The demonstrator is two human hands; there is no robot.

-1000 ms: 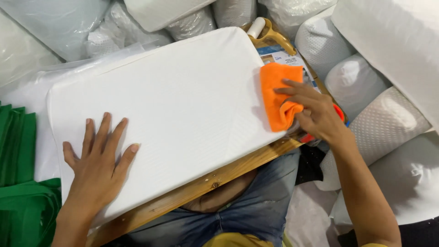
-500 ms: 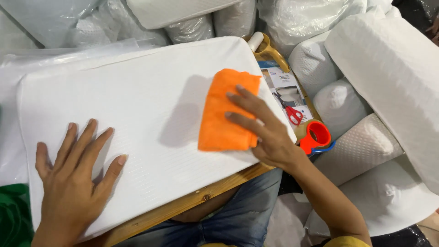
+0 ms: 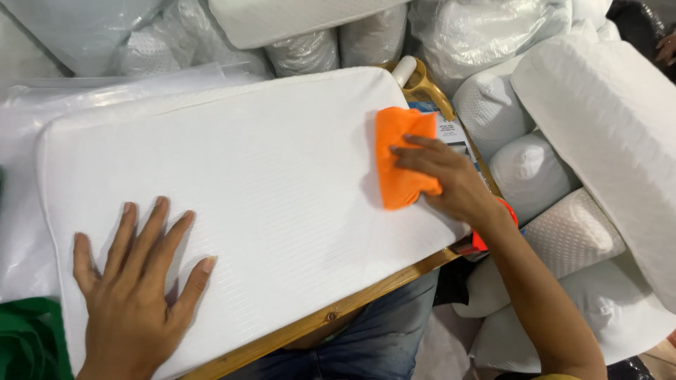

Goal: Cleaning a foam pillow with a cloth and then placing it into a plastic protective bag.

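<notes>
Fingers (image 3: 415, 151) of the right hand (image 3: 451, 184) are lying flat and loosely spread on an orange cloth (image 3: 399, 163), pressing it down rather than clenching it, with the fingertips pointing left across the fabric. The cloth is sitting on the right end of a large white pillow (image 3: 267, 183), close to its far right corner. The left hand (image 3: 134, 295) is resting palm down near the pillow's near left corner, its fingers splayed wide and gripping nothing, simply bearing on the ribbed cover. The pillow is lying flat on a wooden board (image 3: 331, 318), whose edge is showing along the near side. Just past the right end of the pillow, a printed leaflet (image 3: 451, 134) and a yellow handle with a white roll (image 3: 415, 74) are peeking out. White pillows wrapped in clear plastic (image 3: 563, 176) are piling up along the right and far sides, and green fabric (image 3: 28, 338) is showing at the lower left corner.
</notes>
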